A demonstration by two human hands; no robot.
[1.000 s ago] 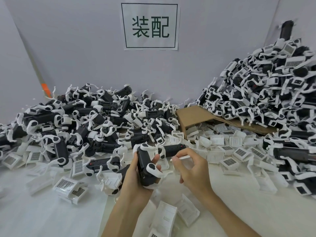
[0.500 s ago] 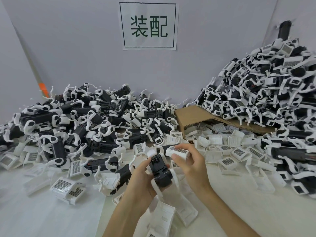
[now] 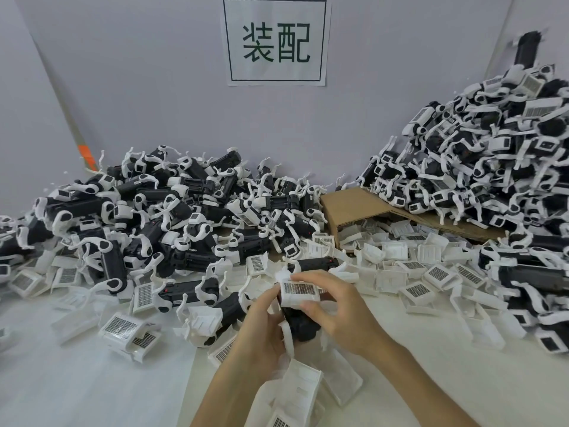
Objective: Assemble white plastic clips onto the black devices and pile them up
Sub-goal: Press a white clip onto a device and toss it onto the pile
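A tall heap of black devices already fitted with white parts [image 3: 492, 180] fills the right side, too many to count. A second, lower heap [image 3: 154, 217] spreads across the left and centre against the wall. Both rest on a white table [image 3: 77, 389]. One sheet of brown cardboard [image 3: 354, 204] lies between the two heaps, and loose clips [image 3: 415, 266] are scattered below it by the dozen. Their dark grid labels are too small to read. One paper sign [image 3: 275, 41] on the wall carries two dark green characters, 装配, inside a thin rectangular border. In front of the heaps, the left hand [image 3: 258, 340] grips a single black device [image 3: 300, 322] just above the table. The right hand [image 3: 335, 306] pinches one white clip [image 3: 299, 291] between thumb and fingers, seated on the device's upper end, label facing up.
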